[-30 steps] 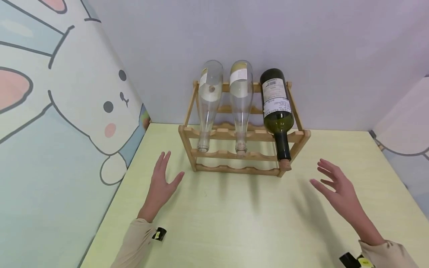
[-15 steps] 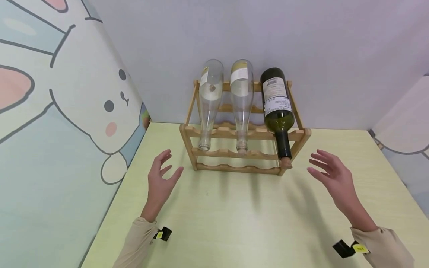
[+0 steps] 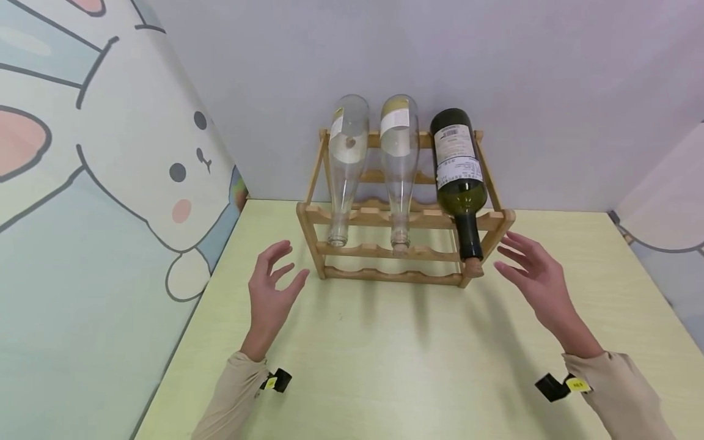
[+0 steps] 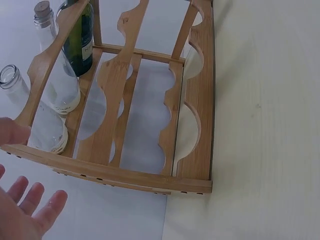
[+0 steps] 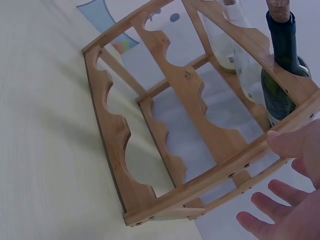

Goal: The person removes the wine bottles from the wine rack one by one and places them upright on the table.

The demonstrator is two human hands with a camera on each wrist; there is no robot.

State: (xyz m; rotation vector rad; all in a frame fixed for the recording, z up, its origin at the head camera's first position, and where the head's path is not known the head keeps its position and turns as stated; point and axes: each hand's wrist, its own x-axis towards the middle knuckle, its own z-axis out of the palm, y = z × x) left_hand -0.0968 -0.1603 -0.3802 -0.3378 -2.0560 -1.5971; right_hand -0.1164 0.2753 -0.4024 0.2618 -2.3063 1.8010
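Note:
A wooden wine rack (image 3: 379, 278) stands on the table, with three bottles lying in its top tier, necks toward me. On the left is a clear bottle (image 3: 348, 162) without a cork in its mouth. The middle clear bottle (image 3: 399, 159) and the dark green wine bottle (image 3: 462, 195) on the right both have corks. My left hand (image 3: 272, 299) hovers left of the rack, fingers apart and slightly bent, holding nothing. Close to the rack's right side, my right hand (image 3: 539, 287) is bent loosely with nothing in it; whether it touches the wood I cannot tell.
The rack stands near the back of the pale yellow table (image 3: 385, 366), close to the grey-white wall (image 3: 264, 122). A rabbit-patterned wall covering (image 3: 126, 140) borders the table on the left. The rack's lower tiers (image 4: 172, 115) show no bottles.
Both hands have moved inward and forward, toward the sides of the rack. The left fingers have bent more. The rack and bottles stay in place.

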